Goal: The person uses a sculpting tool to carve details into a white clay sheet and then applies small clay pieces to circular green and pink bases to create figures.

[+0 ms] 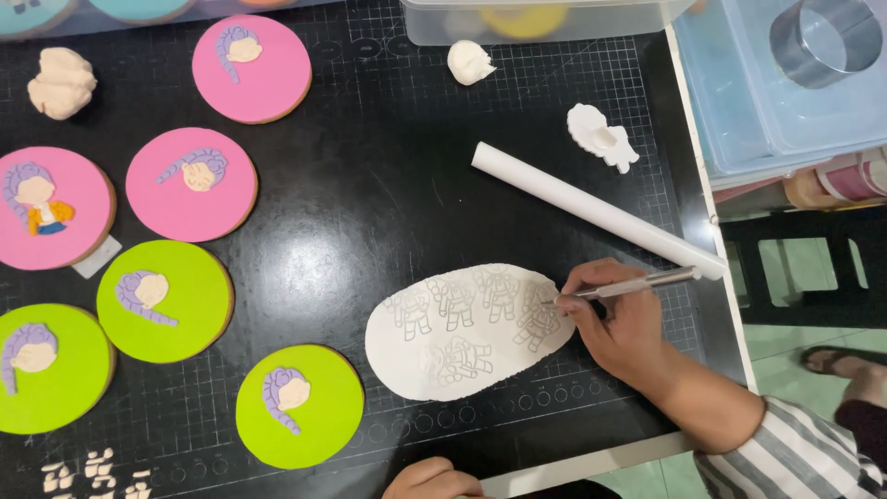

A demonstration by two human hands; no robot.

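So far, six round pink and green cookies (191, 184) on our left carry small purple-haired heads, one with a body too. Midway on the black counter (351, 212), the rolled white fondant sheet (467, 333) bears five embossed figures, none yet cut free. Our left hand (432, 479) rests at the near edge, fingers hidden. Our right hand (617, 323) pinches a craft knife (628, 286) at the sheet's right end. Beyond, a clear tub (545, 23) holds something yellow; a blue bin (785, 92) holds a metal ring cutter (825, 39).
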